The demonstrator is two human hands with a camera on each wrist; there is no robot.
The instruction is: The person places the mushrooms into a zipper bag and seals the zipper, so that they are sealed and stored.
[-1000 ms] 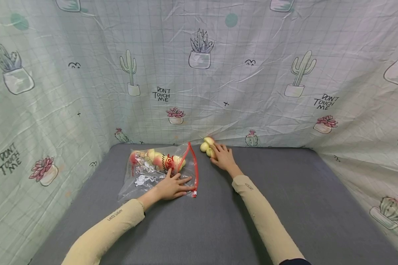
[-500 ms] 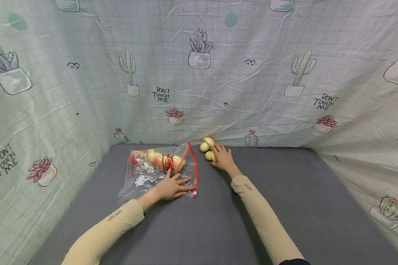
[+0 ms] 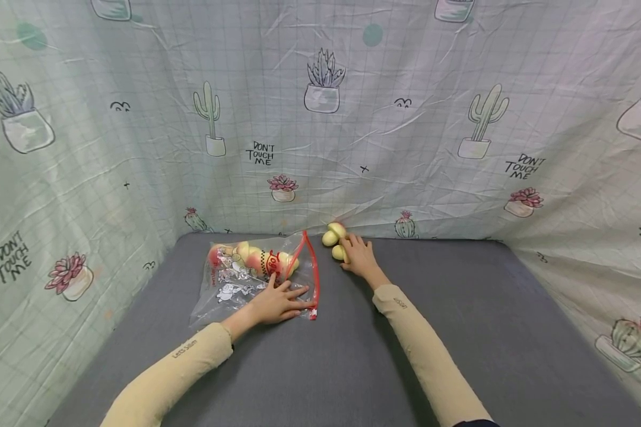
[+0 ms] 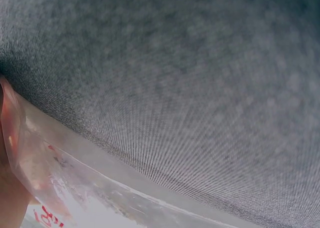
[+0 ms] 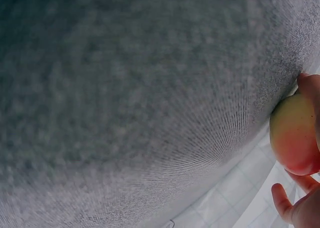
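My left hand point(image 3: 279, 302) lies with spread, straight fingers on a clear zip bag point(image 3: 213, 302) with a red zip edge and red print, in the head view. Several yellow-and-red peaches point(image 3: 252, 256) are inside it. Right of the bag's mouth, my right hand point(image 3: 360, 256) holds one peach point(image 3: 339, 253). The right wrist view shows that peach point(image 5: 295, 133), yellow-green above and red below, with the thumb at its top and fingers around it. Two more peaches, one at the back point(image 3: 336, 229) and one in front of it point(image 3: 329, 238), lie just beyond.
A grey cloth-covered table point(image 3: 320, 367) spreads under everything. The cactus-print curtain point(image 3: 374, 196) hangs along its back edge, close behind the loose peaches, and along both sides.
My right hand has drawn its peach slightly nearer to me, apart from the two behind it. The left hand and the bag have kept their place.
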